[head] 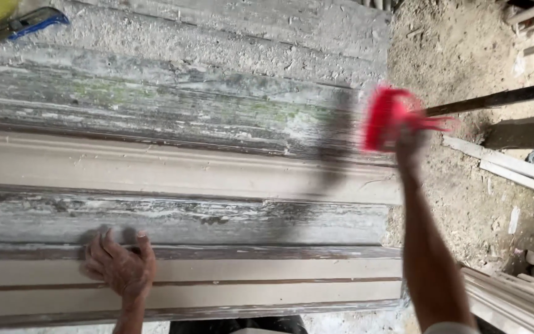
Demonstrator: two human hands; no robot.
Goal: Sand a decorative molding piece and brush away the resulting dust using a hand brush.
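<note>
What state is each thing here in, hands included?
Left hand: pressed flat on the moulded planks, holding nothing.
Right hand: gripping a red brush.
Red brush: motion-blurred, at the planks' right end.
Moulded planks: side by side, weathered, dusted with shavings.
Blue-handled tool: lying untouched, far corner.

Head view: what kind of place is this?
Likely an outdoor woodworking yard: weathered moulded planks dusted with shavings, bare dirt ground, loose timber strips. Right hand holds a blurred red brush.
</note>
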